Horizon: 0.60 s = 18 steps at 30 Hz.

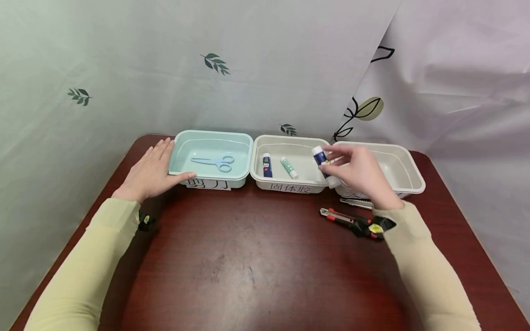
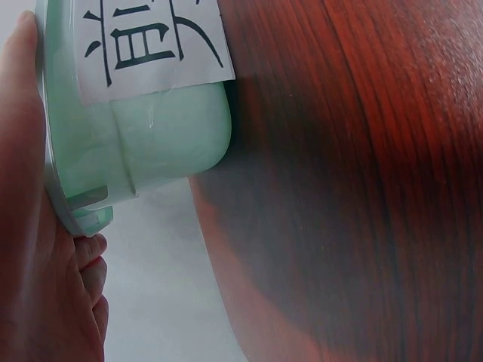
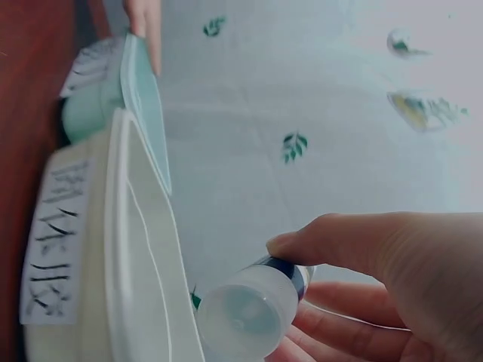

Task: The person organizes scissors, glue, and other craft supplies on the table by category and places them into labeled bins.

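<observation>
My right hand (image 1: 358,169) pinches a glue stick (image 1: 319,155), tilted, over the right end of the middle cream bin (image 1: 304,162). The right wrist view shows its whitish end (image 3: 241,320) and a strip of blue label between thumb and fingers. Two other glue sticks lie in that bin, one blue (image 1: 267,166) and one green and white (image 1: 289,168). With fingers extended, my left hand (image 1: 150,171) rests against the left side of the mint-green bin (image 1: 239,183), its thumb along the front rim. Light-blue scissors (image 1: 225,164) lie inside this bin.
A second cream bin (image 1: 399,177) stands at the right, partly behind my right hand. In front of it lie a red-and-black utility knife (image 1: 341,217) and another cutter (image 1: 355,203), both partly covered by the right arm. A patterned curtain (image 1: 265,69) hangs behind the dark-red table (image 1: 248,257).
</observation>
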Each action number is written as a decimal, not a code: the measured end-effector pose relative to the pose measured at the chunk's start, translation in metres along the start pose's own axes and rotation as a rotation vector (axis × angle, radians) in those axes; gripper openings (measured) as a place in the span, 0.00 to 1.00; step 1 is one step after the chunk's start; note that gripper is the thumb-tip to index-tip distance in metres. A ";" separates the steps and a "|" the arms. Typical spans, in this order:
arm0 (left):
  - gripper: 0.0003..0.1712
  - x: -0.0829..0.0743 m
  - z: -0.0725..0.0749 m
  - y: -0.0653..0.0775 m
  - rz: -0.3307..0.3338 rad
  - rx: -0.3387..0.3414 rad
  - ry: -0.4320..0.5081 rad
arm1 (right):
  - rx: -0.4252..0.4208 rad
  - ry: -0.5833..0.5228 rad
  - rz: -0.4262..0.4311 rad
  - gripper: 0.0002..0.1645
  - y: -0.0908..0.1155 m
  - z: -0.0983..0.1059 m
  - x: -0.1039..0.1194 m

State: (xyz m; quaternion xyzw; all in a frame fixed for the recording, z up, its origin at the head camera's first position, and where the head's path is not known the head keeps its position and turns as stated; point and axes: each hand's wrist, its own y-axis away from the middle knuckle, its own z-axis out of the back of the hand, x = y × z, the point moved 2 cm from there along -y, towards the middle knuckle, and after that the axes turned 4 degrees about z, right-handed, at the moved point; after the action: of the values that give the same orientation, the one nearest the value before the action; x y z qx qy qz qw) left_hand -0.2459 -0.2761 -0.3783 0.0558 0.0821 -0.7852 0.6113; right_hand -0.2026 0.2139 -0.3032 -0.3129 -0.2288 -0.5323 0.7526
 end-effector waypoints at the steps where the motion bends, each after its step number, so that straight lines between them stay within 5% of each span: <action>1: 0.68 0.000 0.000 0.000 -0.001 0.000 0.001 | -0.007 -0.004 -0.013 0.25 -0.007 0.000 -0.001; 10: 0.68 0.001 0.000 -0.001 -0.004 -0.007 0.002 | 0.005 0.062 -0.112 0.27 -0.060 -0.034 -0.027; 18: 0.68 0.000 0.000 -0.001 -0.009 -0.010 0.001 | 0.045 0.220 -0.131 0.24 -0.073 -0.064 -0.039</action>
State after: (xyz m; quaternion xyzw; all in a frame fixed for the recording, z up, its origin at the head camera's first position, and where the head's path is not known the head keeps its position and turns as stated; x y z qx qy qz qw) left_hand -0.2467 -0.2758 -0.3781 0.0527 0.0865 -0.7873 0.6082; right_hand -0.2838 0.1764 -0.3574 -0.2201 -0.1769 -0.6061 0.7436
